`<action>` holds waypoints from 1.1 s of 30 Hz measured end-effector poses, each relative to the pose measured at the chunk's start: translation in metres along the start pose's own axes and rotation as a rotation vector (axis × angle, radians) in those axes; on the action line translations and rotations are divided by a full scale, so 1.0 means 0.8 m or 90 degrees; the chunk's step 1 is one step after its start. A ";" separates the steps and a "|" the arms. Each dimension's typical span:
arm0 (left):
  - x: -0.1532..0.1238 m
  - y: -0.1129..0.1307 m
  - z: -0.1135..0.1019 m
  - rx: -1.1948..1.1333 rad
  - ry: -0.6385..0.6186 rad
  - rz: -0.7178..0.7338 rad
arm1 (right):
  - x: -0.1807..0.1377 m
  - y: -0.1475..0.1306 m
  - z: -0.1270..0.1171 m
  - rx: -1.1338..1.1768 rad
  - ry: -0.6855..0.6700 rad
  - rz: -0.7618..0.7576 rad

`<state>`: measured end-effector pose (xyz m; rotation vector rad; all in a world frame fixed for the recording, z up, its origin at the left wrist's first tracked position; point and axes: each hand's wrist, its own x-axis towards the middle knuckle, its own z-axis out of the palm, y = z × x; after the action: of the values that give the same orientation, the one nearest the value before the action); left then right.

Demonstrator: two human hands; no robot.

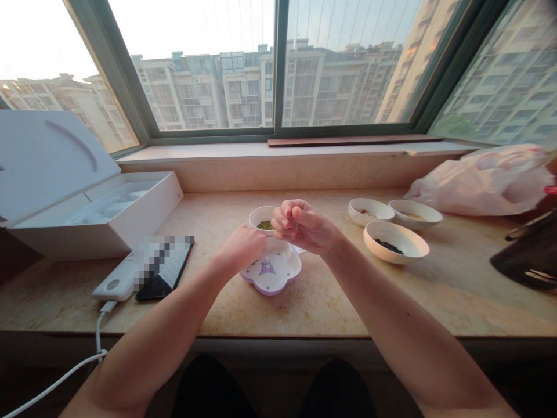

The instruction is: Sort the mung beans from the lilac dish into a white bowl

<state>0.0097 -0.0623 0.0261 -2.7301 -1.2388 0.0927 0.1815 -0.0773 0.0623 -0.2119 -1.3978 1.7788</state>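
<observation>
My right hand (302,225) hovers with its fingers pinched together just over a small white bowl of green beans (262,220); what the pinch holds is too small to see. My left hand (244,247) is curled, resting on the rim of a purple-edged, flower-shaped dish (275,274) with a cartoon figure printed inside. That dish sits directly in front of the bean bowl, near the middle of the marble sill.
Three more white bowls stand to the right: one with dark beans (395,241), one with yellowish grains (415,213), one with reddish bits (371,211). A plastic bag (483,180) lies far right. An open white box (78,197), a phone (167,270) and a power bank (116,280) lie left.
</observation>
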 end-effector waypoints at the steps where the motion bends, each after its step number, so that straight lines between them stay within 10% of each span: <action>1: 0.001 0.001 0.001 0.006 0.008 0.004 | 0.001 0.000 0.000 -0.011 0.023 0.004; 11: -0.002 0.004 -0.005 -0.043 0.041 -0.039 | 0.020 0.029 -0.034 -0.582 0.362 0.006; 17: -0.001 -0.012 -0.016 -0.330 0.080 0.005 | 0.025 0.044 -0.057 -1.019 0.399 0.138; 33: -0.004 -0.031 -0.027 -1.090 0.157 0.104 | 0.012 0.026 -0.033 -0.993 0.234 0.156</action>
<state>-0.0081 -0.0507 0.0510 -3.6947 -1.1903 -2.1060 0.1803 -0.0521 0.0384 -1.4460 -2.1874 0.3616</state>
